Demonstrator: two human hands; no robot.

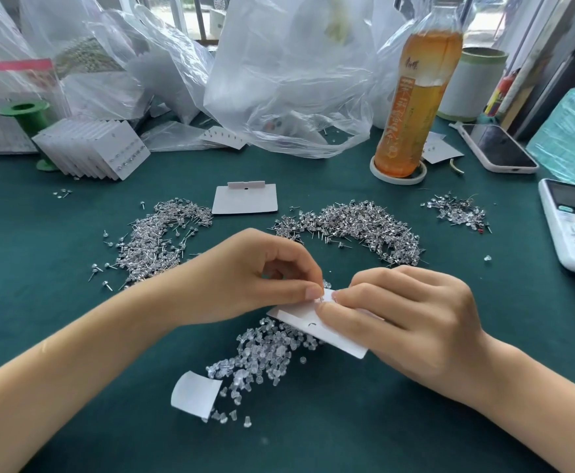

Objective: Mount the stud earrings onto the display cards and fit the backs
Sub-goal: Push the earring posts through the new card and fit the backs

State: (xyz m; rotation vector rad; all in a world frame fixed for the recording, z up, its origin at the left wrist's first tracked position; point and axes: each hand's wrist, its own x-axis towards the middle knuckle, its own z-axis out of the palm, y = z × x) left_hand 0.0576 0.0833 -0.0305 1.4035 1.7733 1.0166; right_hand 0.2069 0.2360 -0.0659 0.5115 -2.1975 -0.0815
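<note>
Green felt table (40, 319); plastic bags (289, 80), bottle (415, 97) by window.

The tall clear plastic bottle of amber drink (415, 97), standing at the back right of the green worktop (40, 302), carries the only lettering that shows as writing. Its orange-and-yellow label bears a column of large white Chinese characters running down the side, with a few small dark characters above them near the shoulder; none is sharp enough to read with certainty. The white handset with a small screen (574, 223) at the right edge has key markings too blurred to read.
</note>
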